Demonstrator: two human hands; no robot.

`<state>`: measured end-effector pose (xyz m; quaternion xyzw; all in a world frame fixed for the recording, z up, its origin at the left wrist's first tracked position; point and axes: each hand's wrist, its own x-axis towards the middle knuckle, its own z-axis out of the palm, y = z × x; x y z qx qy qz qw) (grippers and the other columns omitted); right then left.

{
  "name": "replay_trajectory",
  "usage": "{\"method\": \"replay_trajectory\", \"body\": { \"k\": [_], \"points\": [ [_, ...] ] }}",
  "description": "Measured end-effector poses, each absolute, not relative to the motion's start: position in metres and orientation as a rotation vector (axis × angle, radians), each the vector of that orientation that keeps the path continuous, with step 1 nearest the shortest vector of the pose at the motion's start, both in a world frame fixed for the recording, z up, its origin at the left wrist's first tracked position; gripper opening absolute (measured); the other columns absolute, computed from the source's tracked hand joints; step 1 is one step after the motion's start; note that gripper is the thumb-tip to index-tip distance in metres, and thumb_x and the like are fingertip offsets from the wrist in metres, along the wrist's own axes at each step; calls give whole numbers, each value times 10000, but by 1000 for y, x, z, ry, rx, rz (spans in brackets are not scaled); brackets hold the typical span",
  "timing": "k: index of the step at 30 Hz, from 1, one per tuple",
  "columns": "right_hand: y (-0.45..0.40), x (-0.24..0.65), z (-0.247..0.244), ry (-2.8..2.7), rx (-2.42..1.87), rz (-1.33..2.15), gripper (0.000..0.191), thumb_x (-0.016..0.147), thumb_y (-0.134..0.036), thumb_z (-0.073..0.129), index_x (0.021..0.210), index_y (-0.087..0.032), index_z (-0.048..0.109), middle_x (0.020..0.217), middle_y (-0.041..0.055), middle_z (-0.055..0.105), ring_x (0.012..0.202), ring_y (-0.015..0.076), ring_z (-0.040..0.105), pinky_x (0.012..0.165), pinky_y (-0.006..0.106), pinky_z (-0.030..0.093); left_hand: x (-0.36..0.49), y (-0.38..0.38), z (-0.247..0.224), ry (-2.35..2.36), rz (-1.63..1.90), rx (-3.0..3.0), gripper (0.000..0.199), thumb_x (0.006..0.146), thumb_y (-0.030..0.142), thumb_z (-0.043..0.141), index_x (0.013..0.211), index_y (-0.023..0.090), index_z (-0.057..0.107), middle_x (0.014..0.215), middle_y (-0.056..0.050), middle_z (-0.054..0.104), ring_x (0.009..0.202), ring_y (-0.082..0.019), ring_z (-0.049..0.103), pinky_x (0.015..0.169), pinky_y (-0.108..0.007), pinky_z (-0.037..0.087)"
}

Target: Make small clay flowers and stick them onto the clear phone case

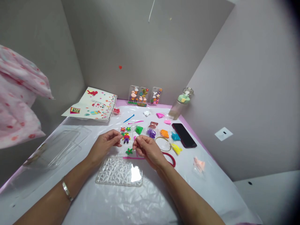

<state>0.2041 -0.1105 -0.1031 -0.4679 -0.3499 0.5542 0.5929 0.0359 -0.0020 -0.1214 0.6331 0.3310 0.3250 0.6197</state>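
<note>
My left hand (109, 141) is closed, its fingertips pressed together beside a small clay figure (126, 137) with a red top and purple legs. Opposite it, my right hand (147, 149) makes a pinch between thumb and forefinger; whatever either hand holds is too small to make out. Around the figure lie a red clay flower (122, 129) and a green clay flower (128, 151) with a red centre. Nearer to me, a clear textured phone case (119, 172) lies flat below both hands.
Wrapped clay packets, such as purple (151, 133) and orange (164, 133), lie beyond my right hand. A black phone (184, 135) and a bottle (179, 106) stand right. Clear plastic packaging (61, 150) lies left. Decorated phone cases (156, 95) lean on the wall.
</note>
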Motion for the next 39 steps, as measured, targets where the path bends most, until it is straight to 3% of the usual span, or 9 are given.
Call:
{"method": "replay_trajectory", "body": {
  "k": [3, 10, 14, 18, 21, 28, 30, 34, 39],
  "points": [
    [-110, 204, -104, -813, -1105, 1304, 375, 759, -497, 779, 716, -149, 646, 641, -13, 648, 451, 38, 383, 446, 201, 236, 36, -1, -122, 776, 752, 1500, 301, 822, 494, 706, 775, 202, 655, 623, 30, 602, 615, -150, 601, 678, -283, 538],
    [-109, 204, -110, -796, -1020, 1378, 241, 696, -298, 855, 849, -156, 734, 807, 15, 725, 674, 84, 645, 670, 211, 499, 36, -3, -122, 702, 768, 1413, 277, 806, 430, 743, 987, 226, 696, 945, -31, 755, 841, -196, 708, 838, -337, 544],
    [-109, 204, -110, -761, -1003, 1363, 264, 708, -294, 848, 909, -160, 742, 912, 43, 747, 792, 120, 704, 773, 248, 544, 36, -4, -119, 735, 793, 1432, 278, 745, 422, 787, 900, 206, 707, 854, -32, 745, 791, -209, 695, 785, -339, 538],
    [-109, 205, -107, -753, -1042, 1315, 318, 732, -404, 827, 886, -147, 720, 811, 29, 732, 632, 95, 661, 597, 207, 510, 36, -2, -119, 790, 827, 1530, 262, 763, 428, 759, 739, 196, 640, 618, 25, 623, 606, -154, 597, 644, -280, 481],
    [-109, 205, -106, -778, -1082, 1291, 351, 758, -485, 789, 831, -153, 700, 662, -14, 664, 502, 64, 555, 499, 188, 427, 35, 0, -119, 819, 844, 1544, 280, 754, 419, 770, 694, 202, 602, 552, 57, 565, 536, -123, 536, 590, -249, 440],
    [-109, 205, -105, -767, -1111, 1258, 324, 751, -472, 795, 794, -166, 697, 624, -31, 604, 495, 59, 475, 511, 207, 360, 36, -2, -120, 764, 776, 1447, 250, 773, 411, 766, 937, 223, 745, 904, -24, 752, 814, -198, 698, 789, -316, 523],
    [-109, 205, -105, -768, -1113, 1258, 322, 753, -470, 794, 801, -166, 697, 631, -30, 606, 499, 62, 472, 516, 212, 357, 36, -3, -121, 732, 777, 1421, 272, 773, 401, 773, 982, 232, 731, 905, -23, 756, 849, -208, 708, 817, -329, 530],
    [-110, 205, -106, -776, -1112, 1259, 337, 758, -483, 788, 810, -166, 686, 635, -34, 604, 498, 61, 474, 517, 209, 355, 36, -2, -120, 773, 833, 1444, 240, 732, 391, 813, 869, 217, 722, 809, -5, 729, 779, -195, 694, 798, -321, 538],
    [-110, 205, -107, -779, -1109, 1266, 343, 767, -479, 781, 821, -157, 678, 644, -36, 610, 498, 52, 483, 515, 195, 356, 34, -1, -119, 842, 807, 1436, 319, 783, 463, 756, 988, 220, 765, 1026, -51, 762, 861, -222, 724, 827, -331, 548]
  ]
}}
